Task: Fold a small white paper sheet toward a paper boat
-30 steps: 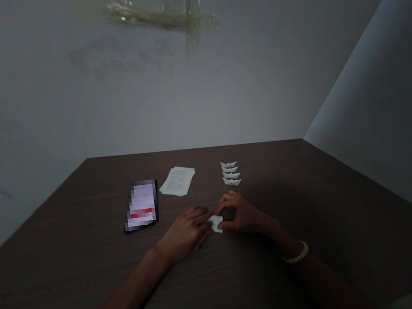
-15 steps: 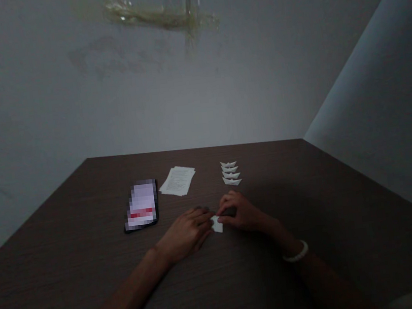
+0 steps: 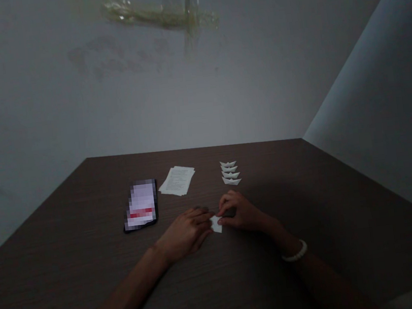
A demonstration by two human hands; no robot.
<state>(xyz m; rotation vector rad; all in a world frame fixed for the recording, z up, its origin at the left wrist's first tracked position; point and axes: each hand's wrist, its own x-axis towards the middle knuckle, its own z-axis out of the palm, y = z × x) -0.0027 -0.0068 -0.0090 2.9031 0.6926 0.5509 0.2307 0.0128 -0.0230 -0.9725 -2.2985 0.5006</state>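
Small paper [image 3: 217,225] sits between left hand [image 3: 187,232], flat with fingers extended at its left edge, and equally near right hand [image 3: 240,212], half-curled at its right (pinching or pressing, can't tell).

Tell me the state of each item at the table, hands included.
Small paper, apparently folded, partly covered
Left hand, extended, touching the paper
Right hand, curled, touching the paper
Paper boats, folded, in a row
Printed sheets, loosely stacked
Phone, face up, screen lit
Bracelet, worn near the right hand

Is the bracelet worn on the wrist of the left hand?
No, the pale bracelet circles the wrist of the right hand, while the left hand has a bare wrist.
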